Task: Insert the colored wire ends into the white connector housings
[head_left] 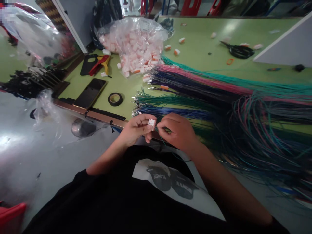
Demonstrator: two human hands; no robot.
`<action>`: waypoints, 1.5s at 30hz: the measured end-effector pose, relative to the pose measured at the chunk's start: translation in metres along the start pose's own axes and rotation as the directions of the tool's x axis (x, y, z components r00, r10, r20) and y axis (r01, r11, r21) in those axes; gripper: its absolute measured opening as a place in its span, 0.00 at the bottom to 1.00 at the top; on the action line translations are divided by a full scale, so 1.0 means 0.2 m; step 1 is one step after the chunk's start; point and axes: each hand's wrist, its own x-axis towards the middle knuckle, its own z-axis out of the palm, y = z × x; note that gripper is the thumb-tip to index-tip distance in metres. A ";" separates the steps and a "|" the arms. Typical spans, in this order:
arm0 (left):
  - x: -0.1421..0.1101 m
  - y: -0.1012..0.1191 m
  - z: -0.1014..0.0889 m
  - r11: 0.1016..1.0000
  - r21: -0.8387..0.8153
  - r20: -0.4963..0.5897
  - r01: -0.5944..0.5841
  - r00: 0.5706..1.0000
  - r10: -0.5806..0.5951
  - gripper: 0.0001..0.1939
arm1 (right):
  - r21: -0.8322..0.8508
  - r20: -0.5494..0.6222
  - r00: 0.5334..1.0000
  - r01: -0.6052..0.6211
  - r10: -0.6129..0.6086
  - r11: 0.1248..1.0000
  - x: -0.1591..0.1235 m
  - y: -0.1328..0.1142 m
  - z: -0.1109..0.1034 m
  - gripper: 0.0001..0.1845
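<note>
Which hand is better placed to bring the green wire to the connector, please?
Probably the right hand: its fingers seem to pinch the wire close beside the connector, while the left hand is occupied holding that connector.

Phone [90, 93], black tape roll [115, 103], scissors [234, 48]

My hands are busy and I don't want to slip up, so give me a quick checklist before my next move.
1. Connector held in left hand: ok.
2. Green wire pinched in right hand: ok.
3. Wire's tip inside the connector: cannot tell, too small and blurred.
4. Scissors clear of the wire bundles: ok, they lie farther back.
5. Spare connectors all in the bag: not ok, several lie loose on the table.
</note>
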 end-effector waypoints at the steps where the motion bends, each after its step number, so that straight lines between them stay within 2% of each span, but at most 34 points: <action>1: 0.00 0.00 0.00 1.000 0.005 0.004 0.003 1.000 -0.003 0.20 | 0.001 -0.001 1.000 0.003 -0.003 1.000 0.00 0.00 0.01 0.11; 4: 0.00 0.02 0.00 1.000 0.012 0.009 0.010 1.000 -0.010 0.20 | 0.012 0.019 0.999 -0.038 0.038 0.999 0.00 -0.02 0.02 0.12; 6: -0.01 0.02 0.00 1.000 0.004 0.010 0.012 1.000 -0.013 0.19 | 0.056 0.058 0.995 -0.085 0.081 0.995 0.02 -0.03 0.00 0.11; 10: -0.01 0.02 0.00 1.000 -0.005 0.032 -0.028 0.999 0.028 0.16 | 0.195 0.250 0.957 -0.202 0.150 0.960 0.11 0.03 -0.19 0.09; 11: -0.01 0.02 0.00 0.999 0.001 0.030 -0.049 0.998 0.049 0.16 | 0.169 0.232 0.951 -0.245 0.203 0.955 0.14 0.08 -0.26 0.09; 13: -0.01 0.02 0.00 0.995 0.030 0.017 -0.093 0.996 0.093 0.15 | 0.001 0.061 0.931 -0.362 0.361 0.932 0.20 0.23 -0.36 0.09; 15: -0.01 0.03 -0.01 0.988 0.064 -0.010 -0.143 0.990 0.144 0.14 | -0.205 -0.043 0.881 -0.470 0.472 0.859 0.24 0.40 -0.41 0.10; 17: 0.00 0.04 -0.02 0.977 0.090 -0.052 -0.195 0.978 0.200 0.15 | -0.368 -0.061 0.827 -0.539 0.559 0.757 0.26 0.56 -0.41 0.10; 19: 0.01 0.05 -0.04 0.970 0.103 -0.095 -0.222 0.968 0.232 0.15 | -0.466 -0.056 0.794 -0.557 0.606 0.687 0.26 0.68 -0.36 0.09; 22: 0.03 0.06 -0.06 0.973 0.097 -0.124 -0.207 0.968 0.218 0.17 | -0.514 -0.011 0.806 -0.513 0.592 0.688 0.25 0.77 -0.27 0.07; 27: 0.04 0.05 -0.06 0.977 0.091 -0.163 -0.191 0.965 0.203 0.20 | -0.538 -0.029 0.846 -0.462 0.532 0.705 0.23 0.79 -0.21 0.08; 32: 0.04 0.04 -0.06 0.974 0.107 -0.155 -0.200 0.964 0.215 0.18 | -0.525 -0.070 0.833 -0.498 0.549 0.690 0.23 0.79 -0.23 0.07; 34: 0.04 0.04 -0.06 0.975 0.102 -0.151 -0.198 0.966 0.212 0.18 | -0.481 -0.165 0.807 -0.568 0.567 0.668 0.23 0.78 -0.26 0.06; 38: 0.05 0.04 -0.06 0.977 0.096 -0.155 -0.190 0.967 0.203 0.19 | -0.348 -0.365 0.688 -0.725 0.627 0.594 0.24 0.72 -0.30 0.11; 39: 0.05 0.04 -0.06 0.977 0.098 -0.151 -0.190 0.968 0.203 0.19 | -0.335 -0.357 0.683 -0.730 0.637 0.596 0.25 0.69 -0.31 0.11; 40: 0.05 0.04 -0.06 0.976 0.101 -0.145 -0.190 0.968 0.204 0.18 | -0.344 -0.311 0.700 -0.714 0.644 0.610 0.25 0.66 -0.31 0.10; 42: 0.04 0.04 -0.06 0.976 0.104 -0.142 -0.192 0.968 0.205 0.17 | -0.408 -0.155 0.748 -0.644 0.646 0.648 0.25 0.61 -0.34 0.07; 43: 0.04 0.04 -0.06 0.976 0.104 -0.144 -0.193 0.968 0.207 0.17 | -0.442 -0.096 0.752 -0.619 0.652 0.649 0.24 0.59 -0.37 0.06; 44: 0.04 0.04 -0.06 0.975 0.104 -0.148 -0.195 0.967 0.209 0.17 | -0.467 -0.092 0.742 -0.621 0.664 0.629 0.23 0.57 -0.40 0.07; 45: 0.05 0.04 -0.06 0.975 0.104 -0.153 -0.199 0.965 0.213 0.17 | -0.473 -0.146 0.728 -0.646 0.670 0.599 0.21 0.56 -0.45 0.09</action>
